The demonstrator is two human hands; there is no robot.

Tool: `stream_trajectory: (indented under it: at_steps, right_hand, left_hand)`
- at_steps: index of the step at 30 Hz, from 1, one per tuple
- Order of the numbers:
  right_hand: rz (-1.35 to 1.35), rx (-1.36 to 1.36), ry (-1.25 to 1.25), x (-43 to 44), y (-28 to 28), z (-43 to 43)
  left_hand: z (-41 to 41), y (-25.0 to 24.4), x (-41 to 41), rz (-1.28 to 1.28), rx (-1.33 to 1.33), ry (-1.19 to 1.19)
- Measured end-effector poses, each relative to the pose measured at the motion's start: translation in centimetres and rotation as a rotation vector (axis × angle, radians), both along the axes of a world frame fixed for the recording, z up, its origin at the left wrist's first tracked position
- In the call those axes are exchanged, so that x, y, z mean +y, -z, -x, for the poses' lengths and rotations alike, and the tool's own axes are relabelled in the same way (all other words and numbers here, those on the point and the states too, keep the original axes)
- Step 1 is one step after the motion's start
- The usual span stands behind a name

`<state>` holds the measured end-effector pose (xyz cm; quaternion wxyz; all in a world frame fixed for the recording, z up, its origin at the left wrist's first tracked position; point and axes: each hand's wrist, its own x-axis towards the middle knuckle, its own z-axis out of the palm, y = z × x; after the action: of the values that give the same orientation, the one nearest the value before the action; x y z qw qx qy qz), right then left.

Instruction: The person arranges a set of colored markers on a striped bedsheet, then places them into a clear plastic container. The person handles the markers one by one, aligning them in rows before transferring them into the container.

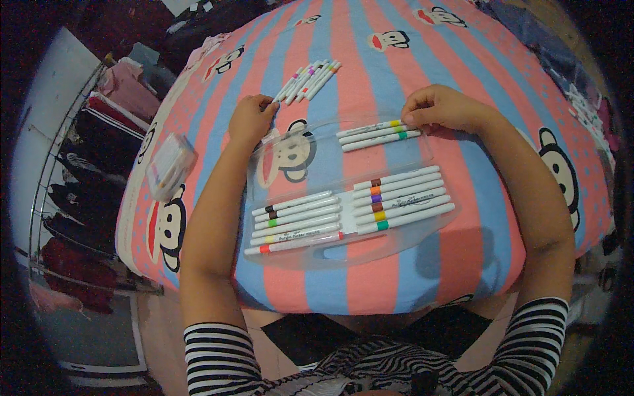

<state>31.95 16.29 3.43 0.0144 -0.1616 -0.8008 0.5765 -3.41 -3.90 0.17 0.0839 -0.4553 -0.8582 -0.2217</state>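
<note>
Before me an open clear plastic marker case (346,253) lies on a striped bedspread. Its near half holds a left group of white acrylic markers (297,218) and a right group (403,200), several in each, with coloured bands. Three more lie side by side in the far half, among them a yellow-banded marker (369,128). The thumb and fingertips of my right hand (441,110) close on the end of that one. My left hand (252,118) has its fingertips at the near end of a loose pile of markers (307,81); whether it grips one is unclear.
The pink and blue bedspread (324,292) bears cartoon monkey faces. A clear plastic packet (171,166) lies left of my left forearm. Clothes hang on a metal rack (37,198) at far left. Small white items (587,111) lie at the right edge.
</note>
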Motion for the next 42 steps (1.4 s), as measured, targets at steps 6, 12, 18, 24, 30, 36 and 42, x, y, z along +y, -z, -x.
stream_trajectory:
  at_steps: [6, 12, 18, 24, 30, 36, 42]
  right_hand:
    - [0.04, 0.042, 0.041, -0.5, 0.3, 0.0]
    - [0.022, 0.047, 0.047, 0.3, 1.0, 0.2]
    - [0.061, 0.058, 0.052, 0.8, 1.2, 0.3]
    - [0.078, 0.064, -0.011, 0.4, 0.2, 0.0]
    - [0.055, 0.037, -0.113, 0.5, 0.0, -0.6]
    - [-0.008, -0.039, -0.106, 0.4, -0.1, -0.5]
    - [0.058, -0.037, -0.091, -0.1, -0.5, -0.7]
  left_hand:
    - [-0.7, -0.5, -0.6, -0.122, -0.213, -0.074]
    - [-6.0, -4.5, -2.4, -0.5, -0.361, 0.216]
    - [-15.6, -5.4, -3.9, -0.229, -0.267, 0.482]
    - [-16.2, -4.3, -3.7, -0.102, -0.207, 0.491]
    - [-17.0, -4.1, -3.5, 0.002, -0.246, 0.523]
    - [-16.9, -3.4, -3.3, -0.051, -0.129, 0.55]
    - [-17.7, -4.1, -3.5, -0.001, -0.155, 0.568]
